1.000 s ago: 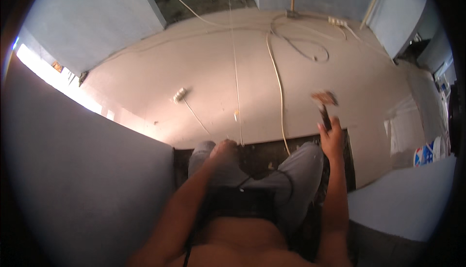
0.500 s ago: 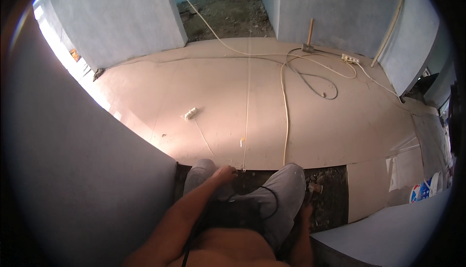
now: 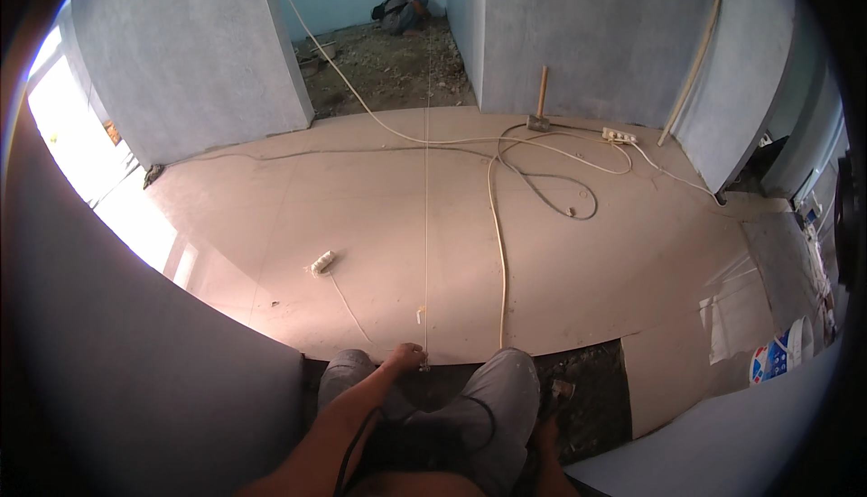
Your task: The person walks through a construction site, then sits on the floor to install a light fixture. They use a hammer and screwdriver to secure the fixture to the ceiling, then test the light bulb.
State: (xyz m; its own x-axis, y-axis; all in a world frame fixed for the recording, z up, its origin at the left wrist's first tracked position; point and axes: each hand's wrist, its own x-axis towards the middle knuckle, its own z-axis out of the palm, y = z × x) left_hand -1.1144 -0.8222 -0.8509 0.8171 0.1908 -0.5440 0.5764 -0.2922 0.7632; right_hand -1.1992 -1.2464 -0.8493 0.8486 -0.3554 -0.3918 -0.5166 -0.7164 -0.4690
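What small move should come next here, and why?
Probably the left hand should adjust the near end of the straight string at the pale floor's edge: it is already right beside that end. Meanwhile, the hammer-like tool sits low in the dark gap near the right hand, well clear of the string.

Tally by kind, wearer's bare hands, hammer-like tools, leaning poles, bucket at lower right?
Wearer's hands: 2 (left hand, right hand)
Hammer-like tools: 2 (short tool by the right hand, long-handled mallet standing head-down)
Leaning poles: 1 (long pole)
Buckets: 1 (white-and-blue bucket)
Total: 6
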